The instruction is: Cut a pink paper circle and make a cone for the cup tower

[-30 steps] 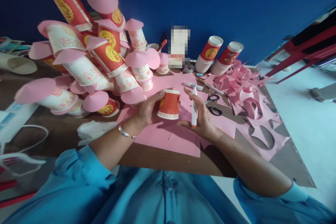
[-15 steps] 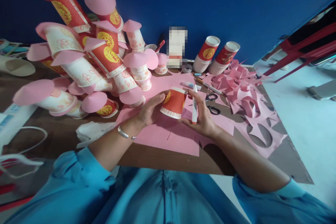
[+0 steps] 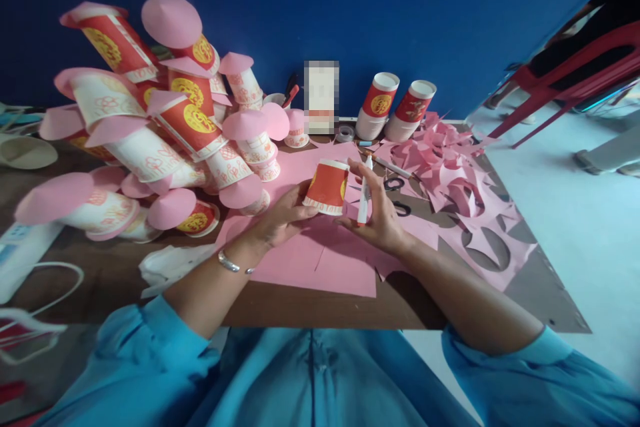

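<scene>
Cup (image 3: 327, 185), red, gold emblem, inverted

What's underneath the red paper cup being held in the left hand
Under the red paper cup, gripped upside down by the left hand, lies a pink paper sheet on the brown table. The cup's inside is hidden.

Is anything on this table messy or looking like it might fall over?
Yes. The pile of cups with pink paper hats leans every which way, some lying on their sides. Pink paper scraps with holes cut out spill across the table's right side, beside the scissors.
</scene>
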Motion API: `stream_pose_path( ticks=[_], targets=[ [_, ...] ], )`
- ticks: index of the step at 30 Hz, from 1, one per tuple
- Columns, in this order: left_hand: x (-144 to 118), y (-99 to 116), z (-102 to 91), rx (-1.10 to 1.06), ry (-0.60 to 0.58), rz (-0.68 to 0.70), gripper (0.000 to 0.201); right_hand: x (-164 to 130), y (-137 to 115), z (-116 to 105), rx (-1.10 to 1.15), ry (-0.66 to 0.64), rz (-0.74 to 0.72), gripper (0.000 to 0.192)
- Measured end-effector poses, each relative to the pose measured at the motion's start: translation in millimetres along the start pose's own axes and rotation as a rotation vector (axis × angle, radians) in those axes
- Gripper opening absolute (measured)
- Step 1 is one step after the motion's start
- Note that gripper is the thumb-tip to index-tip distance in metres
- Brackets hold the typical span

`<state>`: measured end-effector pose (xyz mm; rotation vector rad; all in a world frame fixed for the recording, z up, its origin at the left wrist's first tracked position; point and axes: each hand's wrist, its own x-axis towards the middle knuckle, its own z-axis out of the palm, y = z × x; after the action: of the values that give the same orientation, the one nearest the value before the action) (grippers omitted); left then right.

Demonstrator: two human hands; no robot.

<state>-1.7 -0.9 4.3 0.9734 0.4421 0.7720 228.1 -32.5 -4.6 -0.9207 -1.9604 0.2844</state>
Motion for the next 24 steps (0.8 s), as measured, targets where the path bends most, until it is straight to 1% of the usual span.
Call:
stream_pose_path(
  ticks=[4, 7, 10, 12, 16, 19, 24],
  targets=[
    [-0.9, 2.3, 2.0, -0.044, -0.034, 0.015, 0.05, -0.4, 1.8, 0.8, 0.011, -0.016, 0.018, 0.098],
    [-2.2, 2.1, 1.1, -0.042, -0.045, 0.006, 0.05, -0.9, 2.2, 1.7, 0.021, -0.006, 0.035, 0.098],
    [-2.9, 0.6, -1.5, -0.043, 0.011, 0.012, 0.053, -2.0, 2.5, 3.2, 0.025, 0.022, 0.039, 0.097],
    [-2.5, -0.2, -2.6, -0.032, 0.052, 0.038, 0.055, -3.1, 2.6, 4.3, 0.033, 0.035, 0.053, 0.092],
    [-0.1, -0.4, -1.0, 0.019, 0.085, 0.102, 0.06, -5.0, 2.3, 6.4, 0.078, 0.012, 0.119, 0.081],
    [1.4, 0.0, 1.0, 0.115, 0.103, 0.112, 0.061, -6.0, 1.5, 7.3, 0.114, -0.03, 0.152, 0.079],
    [0.1, -1.1, 1.1, 0.288, 0.198, 0.127, 0.067, -7.3, -1.4, 8.0, 0.201, -0.05, 0.208, 0.073]
  ],
)
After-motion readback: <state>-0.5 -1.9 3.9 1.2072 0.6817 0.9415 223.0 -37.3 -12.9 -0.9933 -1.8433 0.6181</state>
